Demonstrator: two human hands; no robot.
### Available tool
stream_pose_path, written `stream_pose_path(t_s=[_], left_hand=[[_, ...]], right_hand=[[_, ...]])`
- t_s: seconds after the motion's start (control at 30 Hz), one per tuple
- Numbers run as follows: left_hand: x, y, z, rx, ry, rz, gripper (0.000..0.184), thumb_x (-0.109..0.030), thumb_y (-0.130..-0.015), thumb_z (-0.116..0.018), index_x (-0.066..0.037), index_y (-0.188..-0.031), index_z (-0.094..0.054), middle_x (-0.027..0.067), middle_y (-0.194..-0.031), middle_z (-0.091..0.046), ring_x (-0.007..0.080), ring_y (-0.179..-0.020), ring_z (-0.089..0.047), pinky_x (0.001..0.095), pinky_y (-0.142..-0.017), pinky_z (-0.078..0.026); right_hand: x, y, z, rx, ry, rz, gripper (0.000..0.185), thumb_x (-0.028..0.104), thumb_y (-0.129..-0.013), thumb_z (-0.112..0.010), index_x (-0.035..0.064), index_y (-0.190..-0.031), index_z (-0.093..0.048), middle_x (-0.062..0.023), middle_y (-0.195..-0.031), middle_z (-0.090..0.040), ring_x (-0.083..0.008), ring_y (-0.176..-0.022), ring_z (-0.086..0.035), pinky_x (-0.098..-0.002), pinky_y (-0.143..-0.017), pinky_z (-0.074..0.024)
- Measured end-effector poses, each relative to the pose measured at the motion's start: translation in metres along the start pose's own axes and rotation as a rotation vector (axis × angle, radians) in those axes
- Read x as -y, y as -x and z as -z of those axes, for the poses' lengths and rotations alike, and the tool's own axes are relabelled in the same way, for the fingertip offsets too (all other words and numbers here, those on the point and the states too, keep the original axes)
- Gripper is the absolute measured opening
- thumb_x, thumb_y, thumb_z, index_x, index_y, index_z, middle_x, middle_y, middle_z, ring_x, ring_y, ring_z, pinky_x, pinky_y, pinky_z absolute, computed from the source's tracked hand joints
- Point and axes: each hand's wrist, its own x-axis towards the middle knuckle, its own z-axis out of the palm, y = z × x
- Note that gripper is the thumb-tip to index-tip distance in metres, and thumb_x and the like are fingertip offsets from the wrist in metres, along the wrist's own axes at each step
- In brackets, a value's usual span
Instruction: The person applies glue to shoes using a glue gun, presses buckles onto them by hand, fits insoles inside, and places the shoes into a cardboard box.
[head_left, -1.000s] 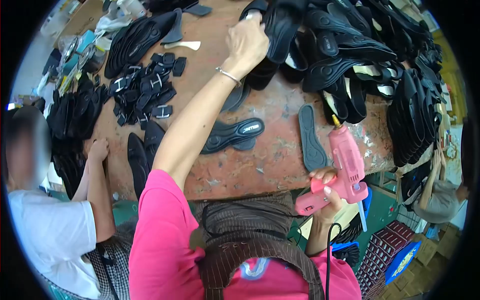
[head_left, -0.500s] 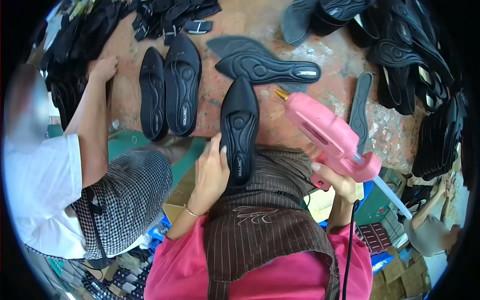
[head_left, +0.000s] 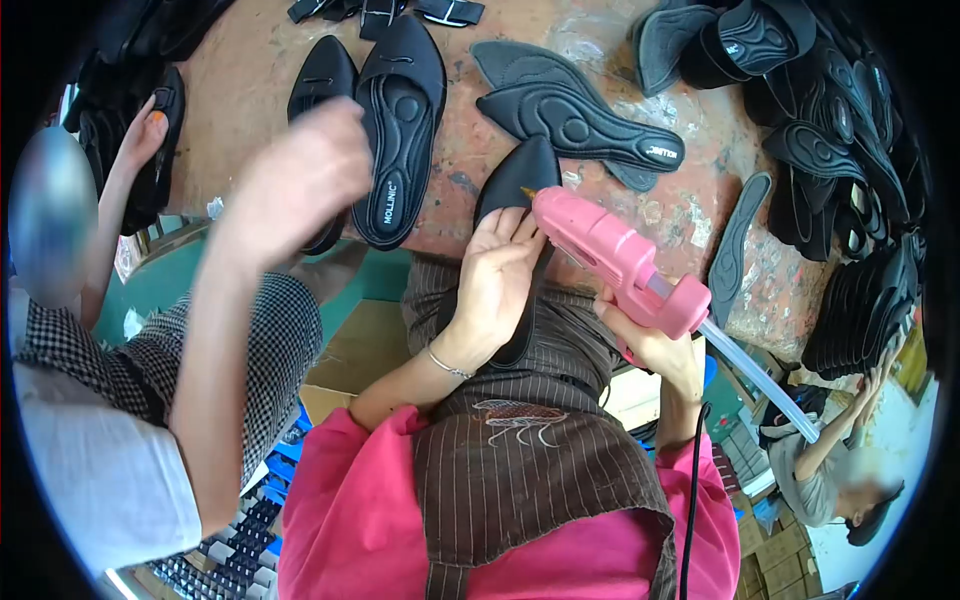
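Observation:
A black pointed shoe point(head_left: 530, 170) lies over the table's front edge and my lap, toe away from me. On it rests my left hand point(head_left: 497, 280), palm up, its fingers at the edge of the shoe's upper and covering most of the insole. My right hand point(head_left: 650, 335) is wrapped round the handle of a pink glue gun point(head_left: 600, 240). The gun's brass nozzle points left, just over the upper; whether it touches cannot be made out. A clear glue stick point(head_left: 760, 380) sticks out of its back.
Two black shoes point(head_left: 400, 140) stand left of mine, a co-worker's blurred hand point(head_left: 305, 180) over them. Black insoles point(head_left: 580, 125) lie beyond, another point(head_left: 740, 240) at right. Piled shoes point(head_left: 830, 130) fill the right side. A second person point(head_left: 815, 490) is at far right.
My left hand has moved from the shoe's side onto its opening. The glue gun has shifted left, its nozzle now over the shoe. The co-worker's arm has reached in over the two shoes.

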Motion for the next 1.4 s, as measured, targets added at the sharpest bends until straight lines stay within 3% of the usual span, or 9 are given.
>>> stream_pose_path(t_s=[0.03,0.27,0.43,0.57,0.93,1.13,1.2,1.37,1.4], left_hand=[[0.002,-0.001,0.001,0.002,-0.001,-0.011,0.026,0.013,-0.074,-0.043,0.000,-0.095,-0.041,0.0120,-0.104,-0.046,0.0266,-0.116,-0.044,0.0391,-0.107,-0.029],[0.002,0.000,-0.003,-0.017,0.007,-0.027,0.029,0.016,-0.071,-0.042,0.001,-0.096,-0.039,0.0130,-0.104,-0.046,0.0273,-0.118,-0.043,0.0403,-0.108,-0.028],[0.001,0.000,-0.005,-0.054,0.011,-0.009,0.036,0.017,-0.074,-0.041,0.006,-0.108,-0.039,0.0179,-0.122,-0.042,0.0292,-0.123,-0.040,0.0409,-0.111,-0.026],[0.000,0.000,-0.004,-0.049,-0.020,0.001,0.045,0.018,-0.074,-0.041,0.009,-0.118,-0.035,0.0212,-0.134,-0.035,0.0302,-0.127,-0.036,0.0410,-0.113,-0.023],[0.002,0.000,-0.006,-0.072,-0.004,-0.001,0.052,0.018,-0.074,-0.043,0.010,-0.124,-0.030,0.0245,-0.132,-0.036,0.0320,-0.127,-0.035,0.0415,-0.114,-0.022],[0.002,0.002,-0.006,-0.080,-0.054,0.007,0.061,0.018,-0.075,-0.039,0.010,-0.133,-0.023,0.0285,-0.137,-0.035,0.0337,-0.131,-0.033,0.0402,-0.112,-0.022],[0.003,0.003,-0.005,-0.093,-0.052,0.007,0.062,0.017,-0.075,-0.040,0.010,-0.133,-0.021,0.0291,-0.136,-0.036,0.0345,-0.131,-0.033,0.0408,-0.112,-0.022],[-0.010,0.002,-0.007,-0.131,-0.030,-0.005,0.067,0.016,-0.074,-0.042,0.009,-0.134,-0.014,0.0304,-0.131,-0.038,0.0357,-0.126,-0.039,0.0430,-0.110,-0.025],[-0.019,-0.001,-0.009,-0.154,-0.043,-0.005,0.061,0.016,-0.073,-0.044,0.008,-0.128,-0.020,0.0269,-0.124,-0.041,0.0342,-0.119,-0.042,0.0428,-0.108,-0.029]], right_hand=[[-0.001,-0.001,-0.002,-0.017,0.023,0.053,0.009,0.007,-0.077,-0.067,0.0044,-0.084,-0.061,0.0016,-0.061,-0.055,-0.0064,-0.051,-0.051,-0.0233,-0.048,-0.0392],[0.013,-0.005,0.001,-0.045,0.179,0.059,0.011,0.011,-0.073,-0.070,0.0044,-0.078,-0.062,-0.0002,-0.063,-0.057,-0.0082,-0.054,-0.053,-0.0255,-0.052,-0.0420],[0.013,-0.004,0.004,-0.064,0.203,0.091,0.011,0.009,-0.071,-0.071,0.0042,-0.077,-0.062,-0.0005,-0.063,-0.058,-0.0089,-0.053,-0.053,-0.0254,-0.052,-0.0419],[0.016,0.001,0.006,-0.083,0.118,-0.074,0.011,0.006,-0.070,-0.071,0.0040,-0.076,-0.061,0.0001,-0.063,-0.057,-0.0082,-0.054,-0.053,-0.0247,-0.052,-0.0418],[0.004,0.008,0.012,-0.106,0.151,0.015,0.011,0.003,-0.070,-0.070,0.0034,-0.077,-0.061,0.0000,-0.063,-0.057,-0.0084,-0.058,-0.054,-0.0261,-0.054,-0.0435],[0.014,0.014,0.012,-0.109,0.150,-0.153,0.011,0.004,-0.069,-0.071,0.0036,-0.074,-0.061,-0.0002,-0.063,-0.057,-0.0095,-0.058,-0.054,-0.0266,-0.055,-0.0423],[0.014,0.018,0.025,0.007,-0.020,-0.222,0.014,0.012,-0.073,-0.069,0.0031,-0.078,-0.060,-0.0041,-0.067,-0.057,-0.0132,-0.063,-0.056,-0.0297,-0.057,-0.0438],[0.008,0.023,0.032,-0.097,-0.474,0.076,0.023,0.022,-0.063,-0.061,0.0023,-0.064,-0.049,-0.0099,-0.057,-0.049,-0.0229,-0.055,-0.049,-0.0340,-0.056,-0.0407],[0.009,0.021,0.034,-0.100,-0.532,0.126,0.024,0.023,-0.064,-0.061,0.0020,-0.066,-0.049,-0.0101,-0.059,-0.049,-0.0224,-0.057,-0.049,-0.0336,-0.057,-0.0416]])
